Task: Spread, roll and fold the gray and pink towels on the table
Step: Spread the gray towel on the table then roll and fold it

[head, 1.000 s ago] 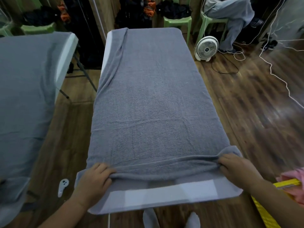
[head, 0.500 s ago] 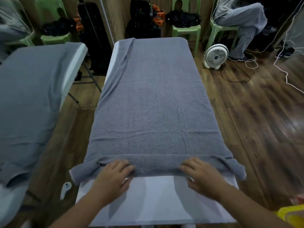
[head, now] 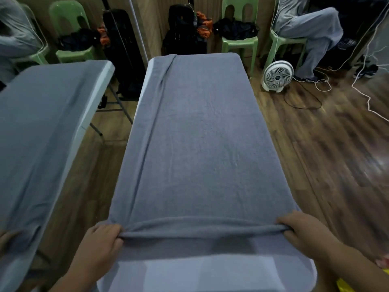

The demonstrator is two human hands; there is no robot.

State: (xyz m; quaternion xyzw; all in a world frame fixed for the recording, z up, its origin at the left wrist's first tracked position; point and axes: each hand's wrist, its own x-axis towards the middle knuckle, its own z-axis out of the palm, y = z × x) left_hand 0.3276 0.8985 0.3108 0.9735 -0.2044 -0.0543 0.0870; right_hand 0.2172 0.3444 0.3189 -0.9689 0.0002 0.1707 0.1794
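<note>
A long gray towel (head: pixel 202 144) lies spread lengthwise over the white table (head: pixel 206 272), its left side folded over in a narrow strip. The towel's near end is turned into a thin roll running across the table. My left hand (head: pixel 101 241) grips the left end of that roll and my right hand (head: pixel 303 230) grips the right end. A sliver of pink towel (head: pixel 382 262) shows at the right edge, mostly out of frame.
A second table covered with gray cloth (head: pixel 37 133) stands to the left. A white floor fan (head: pixel 277 76) and cables lie on the wooden floor at the right. Green chairs (head: pixel 240 42), dark bags and a seated person (head: pixel 311 30) line the far wall.
My hands have moved apart from the middle of the roll to its two ends. The view has tilted up, showing more of the far wall.
</note>
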